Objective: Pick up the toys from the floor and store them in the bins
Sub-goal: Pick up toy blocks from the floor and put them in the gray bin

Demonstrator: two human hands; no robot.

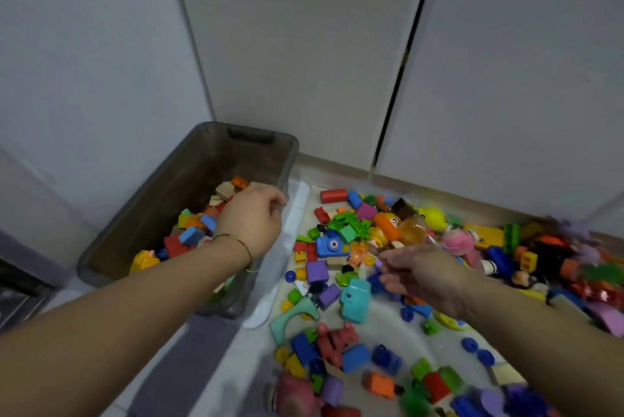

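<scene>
Brown see-through plastic, the bin (189, 180) stands by the wall at the floor's left edge, close to the pile so each trip is short; blocks already cover its bottom. The toys (388, 281) sprawl across a pale mat (398, 325) toward the cupboard doors (472, 79). Her left hand (251, 220) hangs over the bin's near rim, fingers curled together, holding what I cannot tell. The right hand (422, 273), blurred, spreads open over the heap, seemingly choosing.
</scene>
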